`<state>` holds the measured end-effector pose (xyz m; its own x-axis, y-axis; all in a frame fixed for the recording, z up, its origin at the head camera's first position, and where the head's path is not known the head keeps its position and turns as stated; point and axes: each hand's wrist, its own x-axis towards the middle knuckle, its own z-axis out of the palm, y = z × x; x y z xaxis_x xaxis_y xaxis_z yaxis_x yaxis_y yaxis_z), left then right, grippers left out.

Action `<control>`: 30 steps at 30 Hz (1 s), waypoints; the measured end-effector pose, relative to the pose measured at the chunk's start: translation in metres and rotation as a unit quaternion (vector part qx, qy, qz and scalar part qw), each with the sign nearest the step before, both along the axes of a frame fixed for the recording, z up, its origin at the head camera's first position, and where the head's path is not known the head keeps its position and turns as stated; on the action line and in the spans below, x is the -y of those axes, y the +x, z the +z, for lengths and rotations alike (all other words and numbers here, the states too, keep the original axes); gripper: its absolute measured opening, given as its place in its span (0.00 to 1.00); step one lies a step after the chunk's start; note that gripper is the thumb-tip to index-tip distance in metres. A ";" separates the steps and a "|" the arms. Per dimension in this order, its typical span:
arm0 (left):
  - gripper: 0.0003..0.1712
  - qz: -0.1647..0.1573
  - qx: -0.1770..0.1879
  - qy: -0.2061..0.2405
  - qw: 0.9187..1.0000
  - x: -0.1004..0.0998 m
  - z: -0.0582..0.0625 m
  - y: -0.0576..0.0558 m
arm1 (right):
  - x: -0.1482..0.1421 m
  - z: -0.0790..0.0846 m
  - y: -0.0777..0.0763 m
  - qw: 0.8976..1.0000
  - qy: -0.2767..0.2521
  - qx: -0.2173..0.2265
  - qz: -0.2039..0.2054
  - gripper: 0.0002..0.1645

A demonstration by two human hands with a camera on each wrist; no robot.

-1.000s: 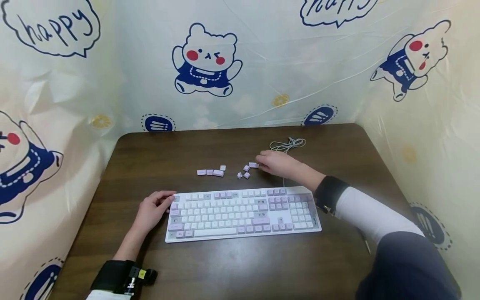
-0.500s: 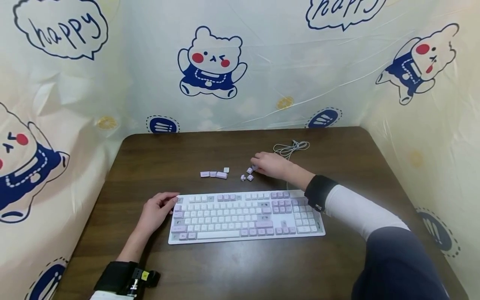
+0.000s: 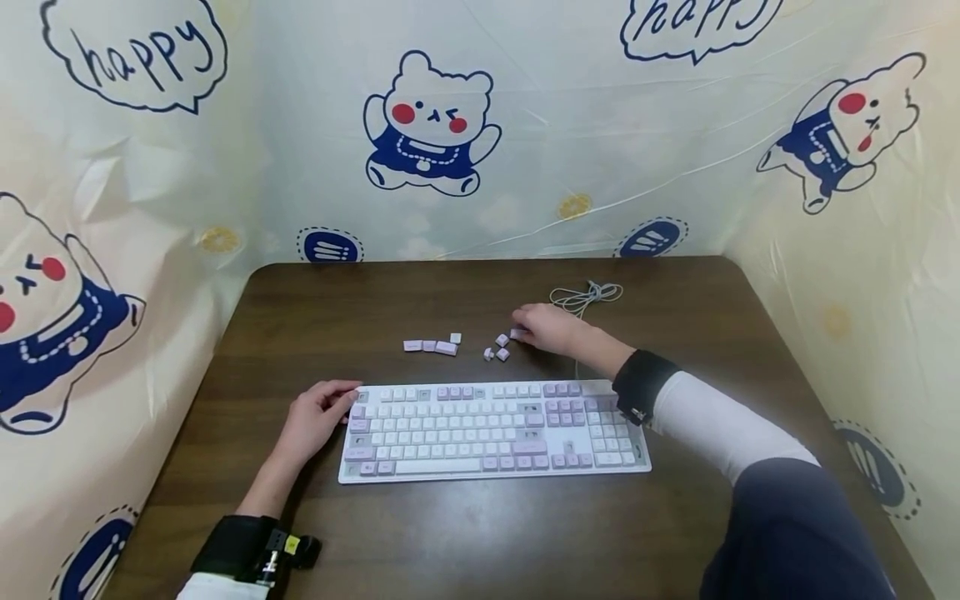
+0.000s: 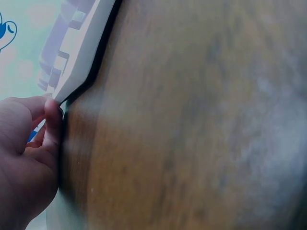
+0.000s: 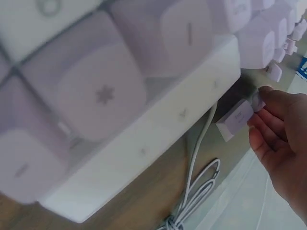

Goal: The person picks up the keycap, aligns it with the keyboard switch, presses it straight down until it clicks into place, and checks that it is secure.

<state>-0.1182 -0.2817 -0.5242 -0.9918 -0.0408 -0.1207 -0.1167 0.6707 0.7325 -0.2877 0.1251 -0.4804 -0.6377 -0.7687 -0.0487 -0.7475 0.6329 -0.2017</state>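
Note:
A white keyboard (image 3: 495, 433) with white and lavender keys lies on the brown table. My left hand (image 3: 317, 421) holds its far left corner; the left wrist view shows thumb and finger (image 4: 52, 120) pinching that corner. Beyond the keyboard's far edge, my right hand (image 3: 553, 327) pinches the end of a wide lavender keycap (image 5: 236, 119), seen close in the right wrist view. A smaller lavender piece (image 5: 258, 101) shows by those fingertips, partly hidden. Several small loose keycaps (image 3: 502, 340) lie just left of the right hand.
Further left, several more keycaps lie in a short row (image 3: 429, 346), with a pale one (image 3: 455, 337) behind. A coiled cable (image 3: 587, 295) sits at the back, its lead running to the keyboard. Printed sheeting (image 3: 525, 150) hangs around the table (image 3: 480, 542).
My right hand has shifted slightly left to the wide lavender keycap and now pinches its end. The left hand keeps its place at the keyboard corner. The head view has moved a little.

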 end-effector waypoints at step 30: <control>0.23 -0.019 0.011 -0.002 1.000 -0.001 0.003 -0.001 | -0.117 0.033 0.126 0.947 -0.102 0.183 -0.244 0.11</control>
